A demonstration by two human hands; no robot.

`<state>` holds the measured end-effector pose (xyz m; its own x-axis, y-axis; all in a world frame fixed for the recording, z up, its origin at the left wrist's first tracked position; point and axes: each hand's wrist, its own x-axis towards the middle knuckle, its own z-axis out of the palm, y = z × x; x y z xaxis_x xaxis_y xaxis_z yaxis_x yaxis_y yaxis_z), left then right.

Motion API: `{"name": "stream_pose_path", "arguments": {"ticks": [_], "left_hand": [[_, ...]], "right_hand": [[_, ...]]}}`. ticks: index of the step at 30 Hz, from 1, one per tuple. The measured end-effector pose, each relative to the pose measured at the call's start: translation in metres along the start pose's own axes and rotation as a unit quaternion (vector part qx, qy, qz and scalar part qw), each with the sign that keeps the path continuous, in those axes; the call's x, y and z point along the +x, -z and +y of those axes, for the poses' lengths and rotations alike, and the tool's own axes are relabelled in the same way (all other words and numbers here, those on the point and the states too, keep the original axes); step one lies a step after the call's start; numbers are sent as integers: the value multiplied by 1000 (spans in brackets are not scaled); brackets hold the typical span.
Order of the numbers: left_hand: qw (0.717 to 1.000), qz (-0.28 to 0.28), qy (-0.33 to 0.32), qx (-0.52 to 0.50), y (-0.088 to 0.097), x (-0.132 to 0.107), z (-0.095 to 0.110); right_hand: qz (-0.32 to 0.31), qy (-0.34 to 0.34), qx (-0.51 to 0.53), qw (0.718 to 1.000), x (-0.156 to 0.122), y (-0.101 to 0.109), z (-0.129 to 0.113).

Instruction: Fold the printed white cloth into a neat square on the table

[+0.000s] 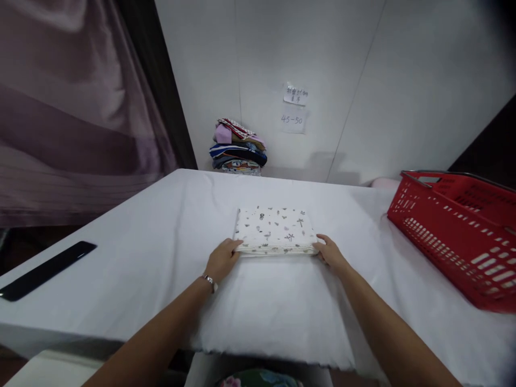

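Observation:
A folded white cloth (pixel 276 228) with small printed palm trees and other dark motifs lies flat on the white-covered table (pixel 141 269). Its layered folded edge faces me. My left hand (pixel 223 260) pinches the near left corner, thumb on top and the other fingers partly hidden at the side. At the near right corner, my right hand (pixel 329 252) grips the layers in the same way. A metal bracelet (pixel 210 282) circles my left wrist.
A red plastic basket (pixel 451 231) stands at the right. Several folded clothes (pixel 238 148) are stacked beyond the table's far edge. A flat black strip (pixel 48 270) lies at the left. Paper notes (pixel 294 118) hang on the wall, and a pinkish curtain (pixel 72 107) hangs at the left.

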<state>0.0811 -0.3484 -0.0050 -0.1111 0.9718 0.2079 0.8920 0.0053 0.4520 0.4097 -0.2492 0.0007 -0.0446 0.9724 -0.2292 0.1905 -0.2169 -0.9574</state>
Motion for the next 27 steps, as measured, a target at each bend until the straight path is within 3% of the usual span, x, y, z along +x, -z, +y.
{"name": "stream_pose_path", "arguments": {"ticks": [5,9,12,15,22,24,27], "left_hand": [[999,-6,-23,36,2,-10,-2],[993,45,-74,78,0,-10,-7],[982,75,-144,101,0,-10,-6],[974,71,-198,83,3,-7,-1],[979,69,-190,-5,-2,18,-1],[979,66,-194,-23,-6,21,-2],[978,91,-184,-39,-11,20,-3]], "right_hand": [[-13,7,-50,999,-4,0,3],[-9,47,-123,991,-6,1,9],[20,100,-237,966,-9,1,13],[50,127,-310,941,-13,-1,16],[-9,68,-311,948,-7,7,6],[-9,75,-363,929,-4,10,-2],[30,162,-434,886,-2,2,-18]]}}
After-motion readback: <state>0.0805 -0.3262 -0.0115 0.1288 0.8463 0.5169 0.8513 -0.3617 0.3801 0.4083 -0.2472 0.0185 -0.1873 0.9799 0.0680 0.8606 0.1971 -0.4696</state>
